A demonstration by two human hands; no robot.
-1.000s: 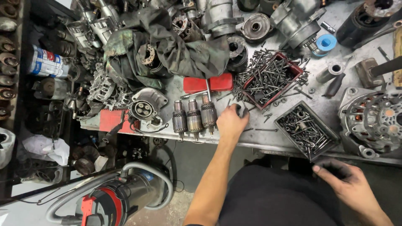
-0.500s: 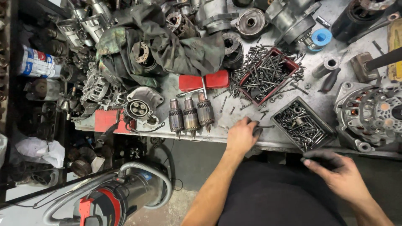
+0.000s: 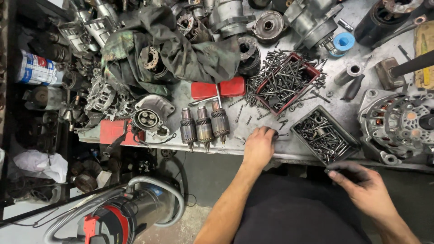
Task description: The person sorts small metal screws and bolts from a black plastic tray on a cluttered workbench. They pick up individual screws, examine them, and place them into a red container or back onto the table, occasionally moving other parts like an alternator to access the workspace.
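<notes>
My left hand (image 3: 258,147) rests on the front edge of the metal workbench (image 3: 271,153). Its fingers are curled down, pinching a small bolt (image 3: 283,134) among loose ones. Three starter armatures (image 3: 204,124) stand in a row just left of it. A black tray of screws (image 3: 326,134) sits just to its right, and a red tray heaped with long bolts (image 3: 285,83) lies behind. My right hand (image 3: 361,184), with blackened fingers held together, hovers below the bench edge under the black tray. Whether it holds anything is unclear.
Starter and alternator housings (image 3: 398,122) and a dark rag (image 3: 181,49) crowd the bench. A red flat box (image 3: 217,88) lies behind the armatures. A vacuum cleaner with a grey hose (image 3: 135,212) stands on the floor at lower left. Shelves of parts (image 3: 40,90) line the left side.
My left hand has slid right along the bench edge, from beside the armatures to the loose bolts near the black tray. My right hand has stayed below the edge.
</notes>
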